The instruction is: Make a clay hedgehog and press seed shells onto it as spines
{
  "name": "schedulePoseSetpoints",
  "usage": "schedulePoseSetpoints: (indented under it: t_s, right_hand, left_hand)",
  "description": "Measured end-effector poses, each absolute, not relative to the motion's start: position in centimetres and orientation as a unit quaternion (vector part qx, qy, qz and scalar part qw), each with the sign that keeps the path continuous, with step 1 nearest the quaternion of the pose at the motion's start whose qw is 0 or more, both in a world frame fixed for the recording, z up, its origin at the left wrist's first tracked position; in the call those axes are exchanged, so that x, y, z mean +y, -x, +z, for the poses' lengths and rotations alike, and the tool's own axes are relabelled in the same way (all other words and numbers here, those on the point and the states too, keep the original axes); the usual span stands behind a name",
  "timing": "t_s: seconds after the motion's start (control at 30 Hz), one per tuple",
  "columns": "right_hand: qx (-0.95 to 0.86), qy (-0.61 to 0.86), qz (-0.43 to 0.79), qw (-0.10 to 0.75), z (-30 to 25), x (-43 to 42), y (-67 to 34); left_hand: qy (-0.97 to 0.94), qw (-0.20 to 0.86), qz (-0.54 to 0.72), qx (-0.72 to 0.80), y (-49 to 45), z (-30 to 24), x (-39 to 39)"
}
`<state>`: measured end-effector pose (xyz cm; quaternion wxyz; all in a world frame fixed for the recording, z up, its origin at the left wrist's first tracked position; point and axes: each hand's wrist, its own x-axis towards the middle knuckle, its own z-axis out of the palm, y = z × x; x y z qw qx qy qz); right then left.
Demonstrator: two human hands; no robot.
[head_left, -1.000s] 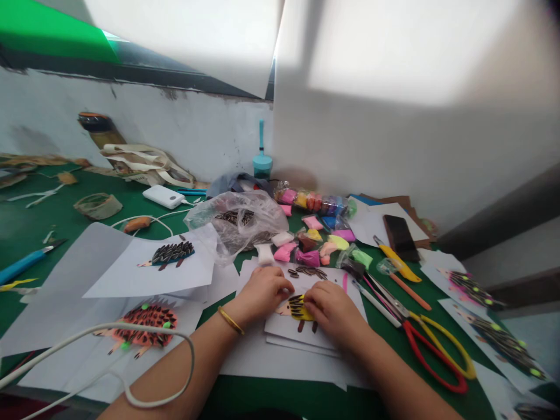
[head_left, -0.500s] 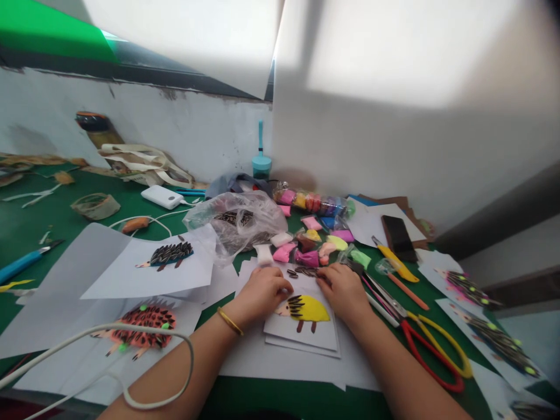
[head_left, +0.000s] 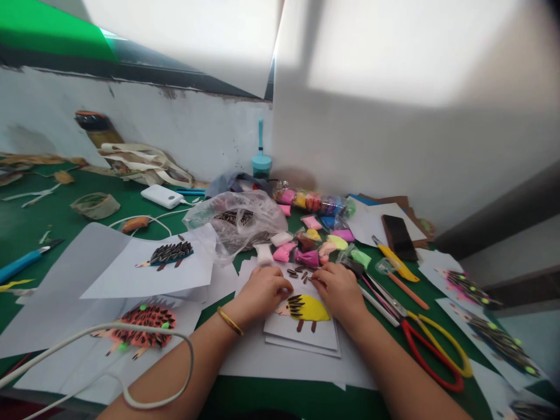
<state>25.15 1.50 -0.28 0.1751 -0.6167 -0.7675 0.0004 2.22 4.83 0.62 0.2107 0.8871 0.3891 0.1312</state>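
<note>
A yellow clay hedgehog [head_left: 307,308] with a few dark seeds stuck on it lies on a white sheet [head_left: 301,332] in front of me. My left hand [head_left: 262,291] rests curled on the sheet beside the hedgehog's head, fingers pressed together. My right hand [head_left: 339,287] is just beyond the hedgehog, its fingertips pinched at a small pile of loose sunflower seeds [head_left: 301,272]. What the fingers of either hand hold is too small to see.
A plastic bag of seeds [head_left: 238,221], coloured clay packets [head_left: 315,245], red-and-yellow scissors [head_left: 431,344], a phone [head_left: 398,234] and a yellow knife [head_left: 396,261] lie around. Finished hedgehog pictures [head_left: 168,254] lie left and right. A white cable [head_left: 131,350] crosses my left forearm.
My right hand lifted off the yellow hedgehog and moved away to the loose seed pile, uncovering the hedgehog. My left hand stayed in place.
</note>
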Motion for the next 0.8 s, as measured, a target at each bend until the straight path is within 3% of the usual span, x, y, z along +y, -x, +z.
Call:
schedulePoseSetpoints:
  t_s: [0.17, 0.5, 0.8]
  right_hand:
    - [-0.763, 0.615, 0.012, 0.199, 0.4, 1.0, -24.9]
    - [-0.743, 0.589, 0.231, 0.22, 1.7, -1.9, -24.3]
    - [-0.782, 0.564, 0.184, 0.19, 1.5, -2.1, -23.5]
  left_hand:
    - [-0.888, 0.206, 0.133, 0.389, -2.2, 0.6, 4.8]
    - [-0.886, 0.207, 0.133, 0.392, -2.2, 0.5, 4.9]
    - [-0.886, 0.202, 0.138, 0.393, -2.2, 0.5, 4.9]
